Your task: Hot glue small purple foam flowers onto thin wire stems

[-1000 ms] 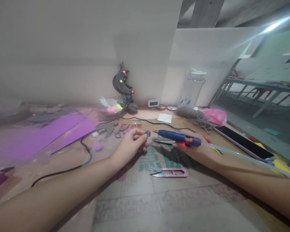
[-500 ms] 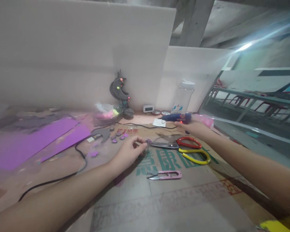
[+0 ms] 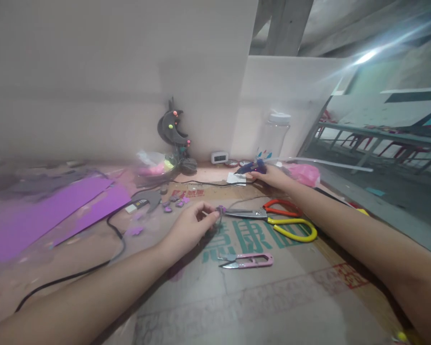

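My left hand [image 3: 197,218] is closed in a pinch on a small purple-and-grey piece [image 3: 221,210], near the blade tips of large scissors [image 3: 255,214] with one red and one yellow handle. My right hand [image 3: 273,176] reaches far forward, its fingers wrapped round a blue glue gun [image 3: 251,167]. The nozzle points left, above a small white card [image 3: 236,178]. A long clear glue stick [image 3: 337,164] runs out to the right behind it. Pink thread snips [image 3: 253,260] lie on the cardboard nearer to me. Small purple and grey cut pieces [image 3: 168,207] lie left of my left hand.
Purple sheets [image 3: 57,211] and a black cable [image 3: 75,273] spread over the left side. At the back stand a grey moon ornament [image 3: 173,128], a bag of coloured bits [image 3: 156,165], a small digital clock [image 3: 220,157] and a clear bottle [image 3: 275,136]. Pink plastic [image 3: 303,174] lies right.
The glue gun and my right hand have shifted left, and the gun's nozzle now tips down toward the white card. My left hand keeps its pinch in about the same place.
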`<action>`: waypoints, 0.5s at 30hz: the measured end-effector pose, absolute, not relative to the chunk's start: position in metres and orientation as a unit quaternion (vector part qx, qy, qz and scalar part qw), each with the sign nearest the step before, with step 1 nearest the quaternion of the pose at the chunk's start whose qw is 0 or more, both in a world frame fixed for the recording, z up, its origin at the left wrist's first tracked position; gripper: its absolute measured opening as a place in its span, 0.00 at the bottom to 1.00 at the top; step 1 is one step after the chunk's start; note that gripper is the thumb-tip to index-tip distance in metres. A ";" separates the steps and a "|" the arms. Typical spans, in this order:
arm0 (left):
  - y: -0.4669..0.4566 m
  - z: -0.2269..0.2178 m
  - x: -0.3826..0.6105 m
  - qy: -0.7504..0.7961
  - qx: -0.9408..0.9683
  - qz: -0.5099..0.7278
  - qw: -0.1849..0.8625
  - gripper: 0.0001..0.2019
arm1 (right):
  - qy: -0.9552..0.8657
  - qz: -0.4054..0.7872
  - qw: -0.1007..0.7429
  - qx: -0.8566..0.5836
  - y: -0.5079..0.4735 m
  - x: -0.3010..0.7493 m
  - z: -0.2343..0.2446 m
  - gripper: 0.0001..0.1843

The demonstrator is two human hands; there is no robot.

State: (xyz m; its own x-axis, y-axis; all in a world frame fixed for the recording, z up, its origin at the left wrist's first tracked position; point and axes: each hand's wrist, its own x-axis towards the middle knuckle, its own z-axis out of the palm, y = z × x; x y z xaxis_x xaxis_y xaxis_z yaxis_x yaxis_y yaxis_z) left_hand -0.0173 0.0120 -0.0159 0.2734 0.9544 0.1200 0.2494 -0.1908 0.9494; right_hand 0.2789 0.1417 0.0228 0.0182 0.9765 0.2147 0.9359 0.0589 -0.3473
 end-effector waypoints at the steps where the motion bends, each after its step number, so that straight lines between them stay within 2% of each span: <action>1: 0.012 -0.016 -0.017 0.450 0.663 0.398 0.447 0.12 | -0.706 0.043 0.194 -0.680 0.138 0.282 0.023 0.24; 5: 0.011 -0.014 -0.016 0.450 0.667 0.400 0.438 0.11 | -0.723 -0.009 0.157 -0.672 0.111 0.293 0.025 0.27; 8: 0.009 -0.010 -0.016 0.461 0.660 0.402 0.436 0.10 | -0.743 -0.081 0.148 -0.647 0.082 0.285 0.034 0.20; 9: 0.009 -0.009 -0.016 0.460 0.656 0.407 0.438 0.10 | -0.770 -0.147 0.146 -0.603 0.070 0.279 0.040 0.16; 12: 0.008 -0.007 -0.016 0.450 0.654 0.418 0.440 0.10 | -0.819 -0.253 0.233 -0.459 0.021 0.259 0.061 0.14; 14: 0.008 -0.007 -0.016 0.456 0.653 0.415 0.440 0.10 | -0.854 -0.255 0.313 -0.327 -0.027 0.258 0.063 0.11; 15: 0.008 -0.007 -0.016 0.460 0.651 0.415 0.439 0.09 | -0.881 -0.232 0.315 -0.267 -0.055 0.264 0.058 0.10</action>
State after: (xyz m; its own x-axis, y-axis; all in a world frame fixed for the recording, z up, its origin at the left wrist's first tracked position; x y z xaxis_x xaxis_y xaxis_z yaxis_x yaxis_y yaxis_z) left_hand -0.0159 0.0080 -0.0072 0.2334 0.9628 0.1365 0.2337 -0.1918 0.9532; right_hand 0.2638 -0.0551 0.0576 -0.6594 0.3231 0.6788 0.6159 0.7500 0.2413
